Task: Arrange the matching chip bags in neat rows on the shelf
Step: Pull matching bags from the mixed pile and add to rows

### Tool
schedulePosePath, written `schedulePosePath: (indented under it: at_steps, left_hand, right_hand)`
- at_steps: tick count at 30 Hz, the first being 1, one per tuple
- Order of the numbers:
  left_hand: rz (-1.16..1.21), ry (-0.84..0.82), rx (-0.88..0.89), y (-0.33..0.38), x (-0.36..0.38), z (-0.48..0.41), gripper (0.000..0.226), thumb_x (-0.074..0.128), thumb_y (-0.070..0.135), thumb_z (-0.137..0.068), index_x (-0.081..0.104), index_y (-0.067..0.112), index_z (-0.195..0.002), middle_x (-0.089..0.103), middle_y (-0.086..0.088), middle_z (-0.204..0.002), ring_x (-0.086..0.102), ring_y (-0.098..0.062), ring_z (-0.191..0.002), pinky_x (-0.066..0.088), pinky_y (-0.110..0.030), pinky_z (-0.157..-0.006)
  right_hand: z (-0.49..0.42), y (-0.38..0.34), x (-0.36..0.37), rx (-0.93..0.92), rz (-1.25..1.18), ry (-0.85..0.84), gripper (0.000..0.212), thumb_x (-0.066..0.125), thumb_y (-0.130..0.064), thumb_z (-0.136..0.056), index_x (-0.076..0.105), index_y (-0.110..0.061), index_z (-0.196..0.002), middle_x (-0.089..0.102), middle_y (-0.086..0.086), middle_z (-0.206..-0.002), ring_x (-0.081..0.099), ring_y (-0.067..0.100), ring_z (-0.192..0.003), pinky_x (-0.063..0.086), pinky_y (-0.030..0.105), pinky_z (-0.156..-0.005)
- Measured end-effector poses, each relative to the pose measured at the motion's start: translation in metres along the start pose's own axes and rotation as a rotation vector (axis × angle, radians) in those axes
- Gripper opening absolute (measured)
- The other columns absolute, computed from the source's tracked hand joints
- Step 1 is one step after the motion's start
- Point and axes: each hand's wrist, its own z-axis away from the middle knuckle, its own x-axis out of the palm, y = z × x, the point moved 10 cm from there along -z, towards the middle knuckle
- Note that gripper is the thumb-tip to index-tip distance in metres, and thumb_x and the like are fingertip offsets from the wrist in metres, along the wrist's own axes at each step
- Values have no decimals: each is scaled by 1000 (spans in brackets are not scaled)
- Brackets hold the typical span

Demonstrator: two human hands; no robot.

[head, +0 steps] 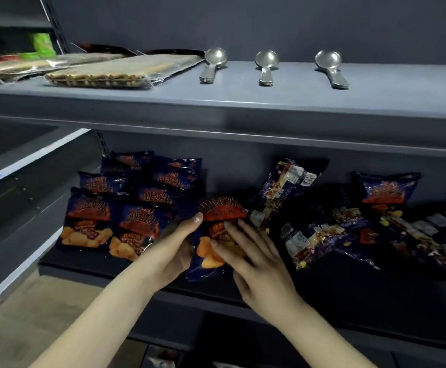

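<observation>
The left hand (174,245) grips the left edge of one chip bag (217,211), thumb on its face. The right hand (259,266) lies flat on the same bag, fingers straight and spread. I record this bag at centre frame on the lower shelf (84,269), just beside the aligned bags (110,221) at centre left (faces up, overlapping in rows). A loose heap of bags (335,229) lies at centre right. Three spoons (267,67) rest on the upper shelf (243,102).
</observation>
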Motion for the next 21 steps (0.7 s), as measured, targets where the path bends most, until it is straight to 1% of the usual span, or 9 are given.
schedulePosePath:
  at_steps: [3, 6, 8, 10, 12, 13, 14, 17, 21]
  left_hand:
    - [-82, 51, 0, -8, -14, -2, 72, 79, 22, -68, 47, 10, -132, 60, -16, -124, 59, -30, -114, 54, -33, -80]
    - [-186, 136, 15, -12, -31, -2, 67, 75, 7, -63, 50, 13, -125, 67, -8, -114, 62, -23, -108, 55, -29, -79]
    - [-254, 169, 43, -9, -37, -2, 72, 77, 9, -49, 53, 19, -115, 72, 2, -103, 65, -13, -100, 53, -20, -73]
    - [-332, 158, 43, -10, -38, -2, 72, 77, 12, -42, 53, 19, -110, 73, 6, -95, 67, -8, -91, 52, -17, -68]
    - [-357, 131, 20, -16, -37, 0, 67, 74, 2, -49, 52, 16, -110, 73, 6, -91, 68, -8, -88, 51, -17, -67]
    - [-358, 110, 13, -19, -36, 0, 65, 72, -1, -52, 52, 15, -112, 73, 5, -92, 68, -9, -89, 51, -17, -68]
    - [-370, 89, 4, -23, -35, 0, 68, 73, 1, -52, 52, 14, -114, 73, 4, -95, 67, -10, -92, 51, -16, -70]
    - [-389, 58, -18, -31, -36, -1, 76, 75, 6, -53, 48, 17, -124, 70, 3, -108, 63, -11, -104, 50, -17, -78]
    - [-523, 59, 3, -38, -38, -12, 77, 71, -1, -72, 34, 29, -132, 58, 9, -124, 55, 3, -112, 45, -15, -91]
  right_hand:
    - [6, 1, 8, -41, -97, -142, 80, 60, -13, -80, 22, -35, -147, 21, 0, -156, 16, 23, -145, 28, 45, -113]
    - [8, 5, 4, -11, -332, -146, 60, 57, -17, -83, 44, -33, -139, 27, -5, -154, 22, 16, -143, 31, 37, -112]
    - [4, 26, -10, 156, -434, -3, 54, 61, -26, -83, 46, -35, -135, 34, -10, -150, 31, 11, -139, 36, 33, -109]
    - [4, 56, -14, 472, -636, 76, 67, 67, -41, -81, 32, -46, -138, 38, -20, -143, 36, 1, -133, 40, 25, -103]
    - [10, 68, 10, 703, -1046, -23, 78, 73, -38, -75, 25, -46, -136, 52, -25, -128, 49, -3, -122, 46, 16, -90]
    - [12, 63, 24, 737, -1229, -114, 74, 76, -30, -76, 32, -39, -134, 60, -21, -122, 55, 1, -116, 48, 17, -86]
    - [14, 58, 33, 726, -1300, -182, 68, 76, -23, -77, 39, -30, -133, 65, -11, -120, 58, 7, -114, 50, 21, -87]
    - [26, 59, 51, 759, -1307, -171, 58, 73, -12, -73, 51, -15, -126, 66, 8, -119, 61, 20, -113, 51, 29, -88]
    - [36, 76, 65, 878, -1283, -87, 58, 76, -12, -64, 56, -13, -118, 68, 7, -112, 64, 18, -105, 52, 24, -79]
